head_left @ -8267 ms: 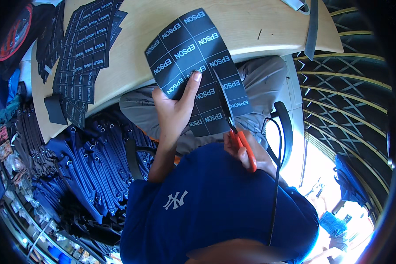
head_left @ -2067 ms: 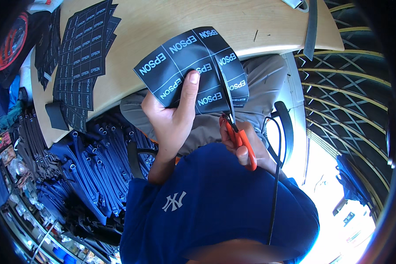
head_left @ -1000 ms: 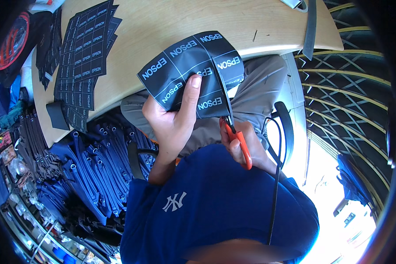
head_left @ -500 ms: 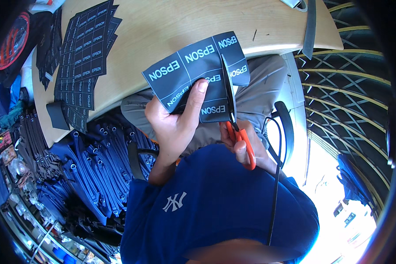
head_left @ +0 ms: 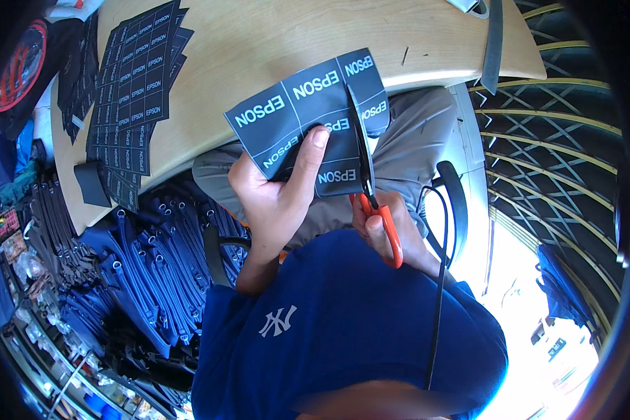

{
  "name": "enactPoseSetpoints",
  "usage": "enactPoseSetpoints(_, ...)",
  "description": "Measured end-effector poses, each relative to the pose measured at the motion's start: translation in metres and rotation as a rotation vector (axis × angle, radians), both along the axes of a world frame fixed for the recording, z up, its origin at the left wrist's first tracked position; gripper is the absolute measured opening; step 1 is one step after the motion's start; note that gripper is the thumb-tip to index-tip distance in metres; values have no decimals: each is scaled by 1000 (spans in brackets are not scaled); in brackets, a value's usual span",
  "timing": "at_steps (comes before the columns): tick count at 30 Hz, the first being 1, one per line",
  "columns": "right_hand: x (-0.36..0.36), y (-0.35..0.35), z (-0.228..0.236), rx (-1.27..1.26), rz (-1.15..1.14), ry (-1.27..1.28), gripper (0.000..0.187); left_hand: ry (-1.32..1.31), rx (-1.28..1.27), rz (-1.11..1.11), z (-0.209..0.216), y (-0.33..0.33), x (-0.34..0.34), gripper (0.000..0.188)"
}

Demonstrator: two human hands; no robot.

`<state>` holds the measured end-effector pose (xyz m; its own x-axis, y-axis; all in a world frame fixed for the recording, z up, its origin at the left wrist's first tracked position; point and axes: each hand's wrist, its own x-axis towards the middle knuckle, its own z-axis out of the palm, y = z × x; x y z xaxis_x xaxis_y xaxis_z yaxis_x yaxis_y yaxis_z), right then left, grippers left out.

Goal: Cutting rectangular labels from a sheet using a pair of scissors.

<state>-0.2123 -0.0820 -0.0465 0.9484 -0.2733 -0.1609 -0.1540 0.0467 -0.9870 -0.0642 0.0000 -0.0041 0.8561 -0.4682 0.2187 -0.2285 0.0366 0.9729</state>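
My left hand (head_left: 280, 178) grips a black sheet (head_left: 287, 98) marked off by thin pale lines into printed boxes, its thumb pressed on top. The fingers beneath are mostly hidden. In my right hand (head_left: 388, 227) are scissors (head_left: 392, 241) with orange handles and dark blades. The blades point away from me along a line between two columns of boxes, with the sheet between them. A narrow right-hand strip of the sheet bends away beyond the blades, joined at its far end as far as I can see.
Overlapping black printed sheets (head_left: 136, 77) lie at the left of the wooden table (head_left: 217, 49). A dark strap (head_left: 493, 49) hangs over its right edge. Bundles of blue straps with metal rings (head_left: 154, 259) hang at lower left. Chair armrests (head_left: 455, 203) flank me; a metal lattice (head_left: 553, 126) stands right.
The scissor blades have drawn closer together, and the handles have tilted slightly. The sheet's right strip has shifted a little left. My left hand keeps nearly the same place.
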Motion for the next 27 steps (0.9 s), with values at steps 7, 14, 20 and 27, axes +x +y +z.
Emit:
enactPoseSetpoints(7, 0, -2, 1, -45, 32, -23, 59, 160, -81, -27, 5, 6, 6, 12)
enactPoseSetpoints(14, -2, -3, -1, -45, 62, -88, 56, 263, 52, -81, 14, 10, 15, 15)
enactPoseSetpoints(20, 3, -2, -1, -34, 35, -141, 63, 158, 41, -77, 10, 6, 7, 11)
enactPoseSetpoints(27, 2, -6, 1, -36, 70, -104, 68, 132, -39, -69, 5, 6, 9, 7)
